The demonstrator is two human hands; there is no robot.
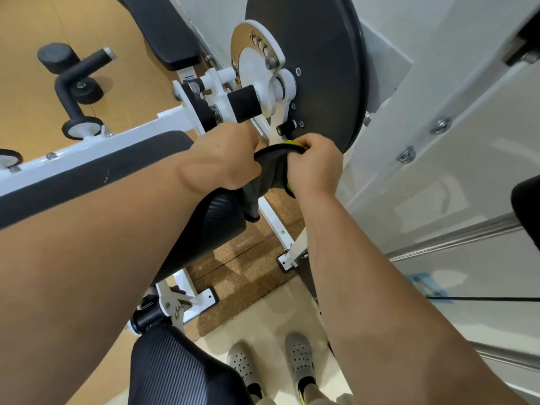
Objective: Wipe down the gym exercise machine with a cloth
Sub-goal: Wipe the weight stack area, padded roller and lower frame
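Note:
A dark cloth (270,168) with a yellow-green edge is stretched between both hands at the middle of the view. My left hand (222,159) grips its left end and my right hand (314,166) grips its right end. The hands sit just below the white pivot arm and black knob (244,103) of the exercise machine, beside the large dark round disc cover (321,68). A black ribbed roller pad (201,235) lies under my left forearm. The cloth's lower part hangs down behind the hands.
A long black seat pad (96,173) on a white frame (122,133) runs to the left. Another black pad (166,33) stands at the top. A black handle bar (76,71) is at upper left. White panels (438,141) fill the right. My shoes (298,361) stand below.

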